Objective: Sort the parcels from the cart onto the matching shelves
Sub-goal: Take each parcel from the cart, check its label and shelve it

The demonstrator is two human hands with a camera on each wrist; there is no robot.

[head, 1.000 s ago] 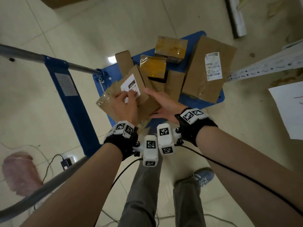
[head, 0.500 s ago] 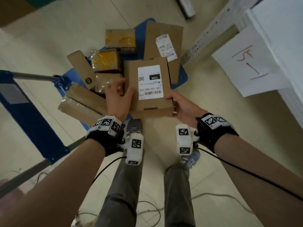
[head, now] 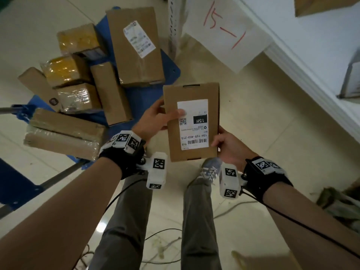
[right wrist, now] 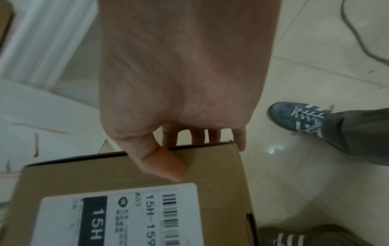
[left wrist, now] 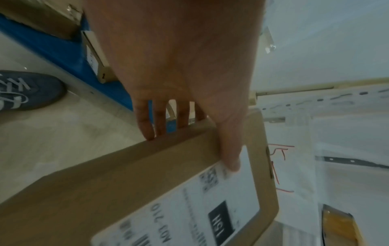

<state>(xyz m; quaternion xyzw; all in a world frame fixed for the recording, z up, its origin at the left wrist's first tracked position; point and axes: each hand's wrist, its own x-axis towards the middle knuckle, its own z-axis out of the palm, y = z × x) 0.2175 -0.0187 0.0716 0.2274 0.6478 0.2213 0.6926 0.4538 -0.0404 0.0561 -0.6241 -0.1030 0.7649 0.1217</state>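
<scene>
I hold a flat brown cardboard parcel [head: 191, 94] with a white label reading 15H, lifted clear of the cart. My left hand [head: 155, 119] grips its left edge, thumb lying on the label [left wrist: 231, 164] and fingers under the box. My right hand [head: 227, 146] grips the near right corner, thumb on top [right wrist: 166, 164], fingers curled underneath. The parcel [right wrist: 210, 174] fills the lower part of both wrist views. Behind it the blue cart [head: 140, 102] carries several more brown and tape-wrapped parcels [head: 136, 45].
A white shelf unit [head: 303, 61] runs along the right, with a paper sign [head: 224, 30] marked 15-1 in red hanging from its edge. Cables [head: 159, 238] trail on the tiled floor around my feet. The cart's grey handle bar [head: 58, 178] stands at the left.
The parcel has come off the cart pile and moved right toward the shelf. My view has turned right, bringing the shelf and its sign closer.
</scene>
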